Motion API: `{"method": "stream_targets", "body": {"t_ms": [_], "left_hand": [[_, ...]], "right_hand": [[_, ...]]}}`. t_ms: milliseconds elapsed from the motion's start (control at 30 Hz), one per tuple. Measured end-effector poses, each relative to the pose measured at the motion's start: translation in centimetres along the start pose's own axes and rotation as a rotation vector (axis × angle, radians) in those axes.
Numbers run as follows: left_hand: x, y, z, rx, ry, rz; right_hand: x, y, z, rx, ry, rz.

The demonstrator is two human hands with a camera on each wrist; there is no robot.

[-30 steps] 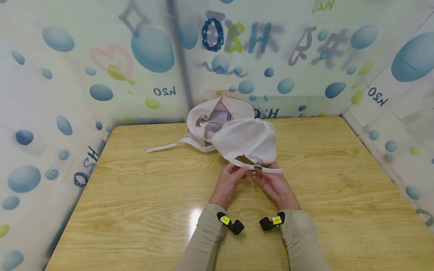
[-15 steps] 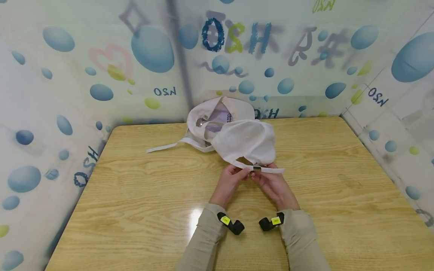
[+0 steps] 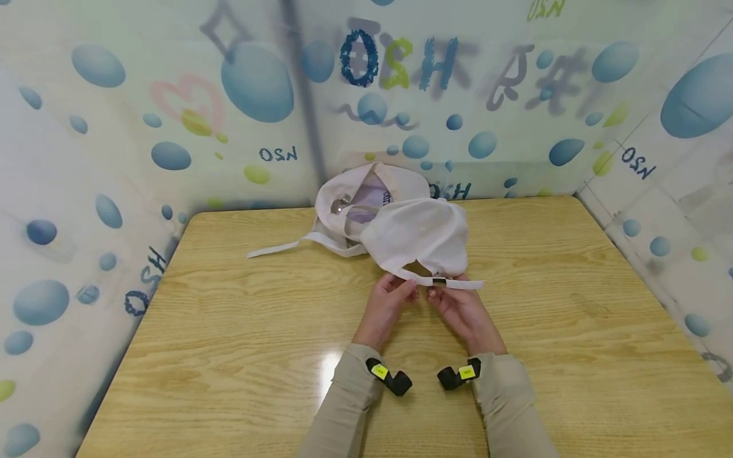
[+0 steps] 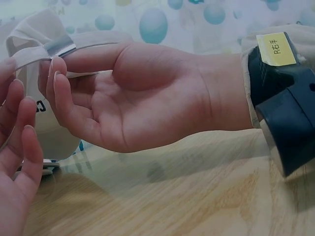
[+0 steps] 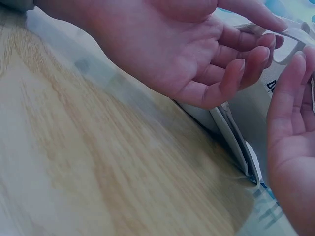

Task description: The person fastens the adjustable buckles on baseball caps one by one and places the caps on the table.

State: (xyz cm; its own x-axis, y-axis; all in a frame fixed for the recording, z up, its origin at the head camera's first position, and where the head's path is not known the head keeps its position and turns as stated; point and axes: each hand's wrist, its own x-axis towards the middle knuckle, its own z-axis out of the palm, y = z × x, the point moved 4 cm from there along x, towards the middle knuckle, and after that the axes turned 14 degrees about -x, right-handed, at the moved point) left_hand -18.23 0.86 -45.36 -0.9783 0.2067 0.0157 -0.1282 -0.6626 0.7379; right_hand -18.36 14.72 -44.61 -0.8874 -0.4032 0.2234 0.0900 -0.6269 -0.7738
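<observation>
A white baseball cap [image 3: 418, 232] is held by its back strap, the opening above the strap facing me. In the head view my left hand [image 3: 386, 308] pinches the strap left of its metal buckle [image 3: 439, 282]. My right hand [image 3: 464, 315] holds the strap at the buckle from below, thumb and fingers near the metal in the left wrist view. The strap's free end [image 3: 466, 285] sticks out to the right. Dark lettering shows inside the cap in the left wrist view. Some of the right fingertips are hidden behind the strap.
Behind the held cap a second pale cap [image 3: 401, 177] lies upturned at the wooden table's [image 3: 258, 331] far edge, its lining lilac. Its loose strap [image 3: 275, 250] trails to the left. A patterned wall [image 3: 487, 114] rises right behind.
The held cap and its buckle have shifted slightly to the right, and the strap's free end reaches a little farther right. Both hands stay almost in place; the second cap has not moved.
</observation>
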Motion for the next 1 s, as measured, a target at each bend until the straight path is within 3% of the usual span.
{"method": "stream_targets", "body": {"t_ms": [367, 1000], "left_hand": [[0.10, 0.06, -0.19, -0.095, -0.017, 0.026], [0.19, -0.17, -0.19, 0.038, 0.032, -0.004]], "right_hand": [[-0.13, 0.01, 0.01, -0.011, 0.018, 0.013], [-0.10, 0.32, 0.19, -0.084, 0.071, 0.037]]}}
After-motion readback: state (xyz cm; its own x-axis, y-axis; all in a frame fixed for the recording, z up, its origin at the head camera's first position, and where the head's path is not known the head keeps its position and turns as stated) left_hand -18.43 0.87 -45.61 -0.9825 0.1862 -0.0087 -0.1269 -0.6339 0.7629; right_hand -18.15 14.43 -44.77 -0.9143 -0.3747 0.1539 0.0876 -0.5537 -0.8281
